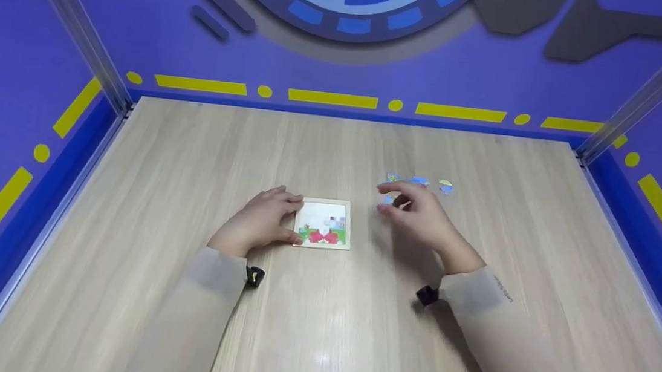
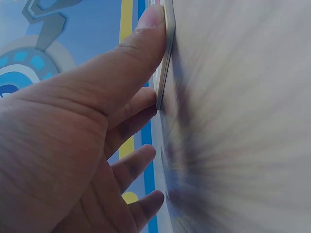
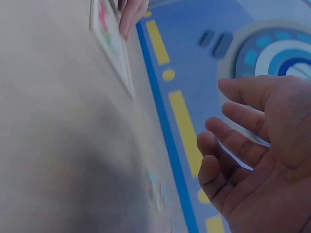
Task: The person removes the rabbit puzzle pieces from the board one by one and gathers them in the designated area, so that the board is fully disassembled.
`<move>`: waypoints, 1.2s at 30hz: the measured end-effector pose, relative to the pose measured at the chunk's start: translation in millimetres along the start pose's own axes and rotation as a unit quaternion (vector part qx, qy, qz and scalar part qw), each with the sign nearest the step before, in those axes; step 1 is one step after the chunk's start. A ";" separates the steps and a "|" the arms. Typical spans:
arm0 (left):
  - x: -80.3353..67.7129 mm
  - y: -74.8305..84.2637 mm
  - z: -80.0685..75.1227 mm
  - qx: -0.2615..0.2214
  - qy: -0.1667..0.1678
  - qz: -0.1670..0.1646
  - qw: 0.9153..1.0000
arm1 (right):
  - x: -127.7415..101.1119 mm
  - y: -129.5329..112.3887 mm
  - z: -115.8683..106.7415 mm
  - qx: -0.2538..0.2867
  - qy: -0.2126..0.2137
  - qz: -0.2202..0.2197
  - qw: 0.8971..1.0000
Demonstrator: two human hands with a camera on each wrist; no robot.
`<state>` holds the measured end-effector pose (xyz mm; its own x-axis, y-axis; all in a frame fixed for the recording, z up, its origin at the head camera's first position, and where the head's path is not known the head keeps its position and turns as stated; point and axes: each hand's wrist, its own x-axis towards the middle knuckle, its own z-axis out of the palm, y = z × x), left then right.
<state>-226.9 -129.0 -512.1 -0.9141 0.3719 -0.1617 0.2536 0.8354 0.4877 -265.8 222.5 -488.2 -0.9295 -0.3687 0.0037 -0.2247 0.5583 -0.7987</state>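
On pale wood table [image 1: 188, 154], purple walls around: left hand [image 1: 258, 221] fingers steady puzzle tray [image 1: 324, 223]; right hand [image 1: 419, 213] loosely open, empty.

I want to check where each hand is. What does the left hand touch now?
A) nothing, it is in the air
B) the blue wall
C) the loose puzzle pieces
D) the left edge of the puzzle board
D: the left hand rests on the table with thumb and fingers against the left edge of the puzzle board, while the loose puzzle pieces lie by the right hand.
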 end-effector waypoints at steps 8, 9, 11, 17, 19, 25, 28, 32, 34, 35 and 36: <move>-0.4 1.2 -1.5 0.008 0.000 0.006 1.000 | 13.8 -33.7 23.9 -0.025 -0.040 -0.040 0.998; -0.7 1.4 -1.5 0.009 0.000 0.006 1.000 | 15.3 -36.0 26.4 -0.024 -0.044 -0.042 0.998; -0.8 1.6 -1.3 0.006 0.001 0.004 1.000 | 17.7 -39.9 31.3 -0.023 -0.051 -0.045 0.997; -0.2 0.8 -0.9 -0.001 0.001 0.002 1.000 | 19.3 -46.9 44.7 -0.025 -0.070 -0.048 0.996; 0.0 0.3 -1.2 0.001 0.003 0.005 1.000 | 19.1 -47.1 49.0 -0.030 -0.075 -0.049 0.996; 0.0 0.1 -3.1 0.004 0.004 0.005 1.000 | 20.9 -44.1 60.8 -0.054 -0.078 -0.048 0.994; 0.1 0.0 -3.3 0.003 0.004 0.007 1.000 | 21.8 -40.3 66.9 -0.066 -0.082 -0.045 0.993; -0.4 0.5 -2.4 0.002 0.006 0.009 1.000 | 21.3 -33.7 74.8 -0.095 -0.094 -0.049 0.990; -0.8 0.9 -2.3 0.003 0.007 0.010 1.000 | 20.1 -31.4 77.9 -0.116 -0.098 -0.047 0.987; -0.9 1.2 -2.5 0.003 0.006 0.008 1.000 | 19.7 -30.6 79.4 -0.127 -0.100 -0.048 0.986; -1.1 1.5 -2.7 0.003 0.005 0.007 1.000 | 19.2 -30.0 80.6 -0.138 -0.101 -0.047 0.984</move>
<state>-226.4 -129.2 -508.9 -0.9136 0.3793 -0.1465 0.2682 0.8330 0.4840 -253.4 138.8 -512.7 -0.8299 -0.5533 -0.0719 -0.4042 0.6851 -0.6061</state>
